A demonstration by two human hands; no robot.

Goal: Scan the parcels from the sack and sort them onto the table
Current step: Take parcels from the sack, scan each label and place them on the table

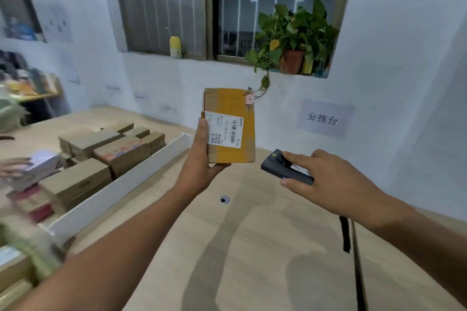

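Holding a taped cardboard parcel upright over the table, just right of the white divider, the left hand is clamped on it, one digit up its left edge and another hooked under its bottom edge. The parcel's shipping label, barcode and all, faces the camera.

Further right of the divider, the right hand is wrapped round a dark handheld scanner. One finger is laid along the scanner's top and its nose is aimed toward the parcel. Scanner and parcel are near each other but apart. No beam or readout shows, so I cannot tell whether this scan has registered.

Left of the divider, many stacked parcels lie in rows and piles. I judge them already sorted, so a good share of the job looks done. The sack cannot be made out for certain: only a blurred greenish mass sits by the divider's near end. How many parcels are left is therefore unknown. This one has yet to be set down.
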